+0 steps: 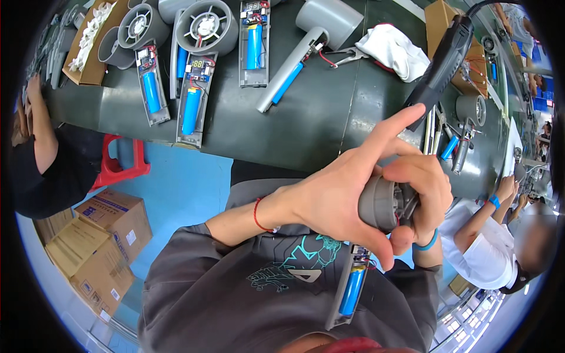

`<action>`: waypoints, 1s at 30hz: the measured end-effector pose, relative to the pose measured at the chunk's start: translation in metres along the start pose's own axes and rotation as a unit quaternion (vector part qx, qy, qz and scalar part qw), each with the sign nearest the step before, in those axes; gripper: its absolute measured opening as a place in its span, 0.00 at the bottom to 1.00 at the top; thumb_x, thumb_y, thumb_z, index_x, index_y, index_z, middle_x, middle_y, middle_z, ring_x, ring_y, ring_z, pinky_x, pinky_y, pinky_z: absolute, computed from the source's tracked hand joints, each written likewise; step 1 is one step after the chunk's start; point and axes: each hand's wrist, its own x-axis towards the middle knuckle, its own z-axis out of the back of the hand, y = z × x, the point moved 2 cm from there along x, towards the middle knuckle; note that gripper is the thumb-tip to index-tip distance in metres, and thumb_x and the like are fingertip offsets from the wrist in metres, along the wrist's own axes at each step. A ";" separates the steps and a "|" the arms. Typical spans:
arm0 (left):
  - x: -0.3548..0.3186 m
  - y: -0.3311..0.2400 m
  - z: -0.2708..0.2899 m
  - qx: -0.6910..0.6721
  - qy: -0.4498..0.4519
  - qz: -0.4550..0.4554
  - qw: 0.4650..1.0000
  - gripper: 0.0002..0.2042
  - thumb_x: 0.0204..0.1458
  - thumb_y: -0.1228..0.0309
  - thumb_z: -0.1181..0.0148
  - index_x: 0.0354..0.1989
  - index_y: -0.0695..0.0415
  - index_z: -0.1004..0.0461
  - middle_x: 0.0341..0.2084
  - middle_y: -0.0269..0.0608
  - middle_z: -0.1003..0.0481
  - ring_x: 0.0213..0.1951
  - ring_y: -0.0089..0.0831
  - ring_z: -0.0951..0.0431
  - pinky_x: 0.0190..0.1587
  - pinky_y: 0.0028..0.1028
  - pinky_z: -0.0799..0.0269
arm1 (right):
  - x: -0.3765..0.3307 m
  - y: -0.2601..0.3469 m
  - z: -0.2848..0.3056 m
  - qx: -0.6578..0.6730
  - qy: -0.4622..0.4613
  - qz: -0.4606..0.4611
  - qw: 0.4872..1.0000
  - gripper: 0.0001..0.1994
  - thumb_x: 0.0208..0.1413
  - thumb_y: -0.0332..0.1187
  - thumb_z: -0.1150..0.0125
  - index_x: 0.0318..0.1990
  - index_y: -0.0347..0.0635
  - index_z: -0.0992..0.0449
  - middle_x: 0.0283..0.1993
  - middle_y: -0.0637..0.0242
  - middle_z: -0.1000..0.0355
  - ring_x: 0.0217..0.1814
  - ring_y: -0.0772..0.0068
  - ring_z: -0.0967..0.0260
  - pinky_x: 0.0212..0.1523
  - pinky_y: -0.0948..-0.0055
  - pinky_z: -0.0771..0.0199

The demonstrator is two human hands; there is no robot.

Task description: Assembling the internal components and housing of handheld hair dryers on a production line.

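Note:
Close in front of my chest, both my hands are closed round a grey round fan housing (376, 203). My left hand (329, 191) grips its left side between thumb and fingers, the index finger stretched upward. My right hand (428, 191) curls round the other side, where inner fan parts and a bit of red wire show; its fingertips partly hide them. Below the housing hangs an open handle (340, 303) with a blue battery cell (352, 291) and a small circuit board. Just beyond my hands is a black corded tool (441, 65), like an electric screwdriver.
On the dark green table (306, 132) lie several open fan units, one a fan head (207, 26). A white cloth (394, 50), pliers (351, 57) and a carton of white parts (88, 44) lie beyond. Co-workers sit left and right. A red stool (120, 165) and cartons (97, 253) stand lower left.

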 end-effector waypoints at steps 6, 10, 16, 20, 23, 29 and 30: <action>0.002 -0.003 0.006 0.048 -0.008 -0.045 0.998 0.66 0.23 0.48 0.22 0.68 0.60 0.62 0.48 0.51 0.30 0.49 0.41 0.27 0.54 0.37 0.35 | 0.000 -0.003 -0.001 -0.007 0.020 0.011 1.000 0.34 0.49 0.63 0.43 0.40 0.32 0.27 0.35 0.57 0.27 0.27 0.67 0.27 0.22 0.79 0.30; 0.002 -0.024 0.016 0.001 -0.050 0.091 0.995 0.59 0.27 0.41 0.28 0.64 0.66 0.50 0.50 0.49 0.31 0.45 0.30 0.27 0.49 0.29 0.30 | -0.004 0.009 0.000 0.130 -0.286 -0.303 0.900 0.43 0.46 0.72 0.49 0.44 0.30 0.31 0.33 0.60 0.31 0.22 0.82 0.42 0.23 0.83 0.43; 0.006 -0.026 0.031 0.102 -0.046 0.027 0.993 0.35 0.47 0.45 0.38 0.50 0.68 0.35 0.43 0.50 0.27 0.40 0.29 0.24 0.43 0.26 0.29 | -0.002 0.027 0.022 0.176 0.111 -0.297 0.932 0.24 0.38 0.49 0.26 0.32 0.38 0.25 0.21 0.73 0.32 0.17 0.85 0.40 0.18 0.84 0.47; 0.003 -0.025 0.036 0.149 -0.060 0.026 0.987 0.31 0.49 0.51 0.39 0.49 0.68 0.35 0.42 0.51 0.27 0.40 0.30 0.24 0.43 0.26 0.29 | 0.005 0.019 0.008 0.155 0.142 -0.296 0.932 0.15 0.42 0.33 0.26 0.34 0.38 0.25 0.22 0.71 0.31 0.18 0.82 0.36 0.19 0.83 0.40; 0.005 -0.026 0.036 0.143 -0.067 0.038 0.987 0.33 0.48 0.47 0.39 0.50 0.67 0.35 0.42 0.51 0.27 0.41 0.30 0.25 0.42 0.27 0.29 | 0.005 0.016 0.008 0.233 0.169 -0.354 0.890 0.12 0.47 0.30 0.31 0.36 0.36 0.26 0.20 0.69 0.32 0.18 0.83 0.36 0.19 0.82 0.40; 0.005 -0.024 0.041 0.196 -0.067 0.016 0.978 0.37 0.47 0.42 0.40 0.49 0.68 0.36 0.42 0.53 0.28 0.41 0.31 0.26 0.43 0.29 0.29 | -0.002 0.012 -0.002 0.330 0.112 -0.405 0.845 0.08 0.49 0.26 0.38 0.36 0.35 0.27 0.18 0.71 0.34 0.17 0.87 0.41 0.17 0.82 0.46; 0.005 -0.025 0.042 0.238 -0.054 -0.023 0.970 0.37 0.48 0.42 0.41 0.49 0.68 0.36 0.43 0.54 0.28 0.41 0.32 0.26 0.43 0.29 0.29 | 0.000 0.013 0.001 0.265 0.140 -0.370 0.879 0.07 0.50 0.25 0.38 0.37 0.36 0.27 0.15 0.72 0.38 0.14 0.85 0.43 0.17 0.80 0.44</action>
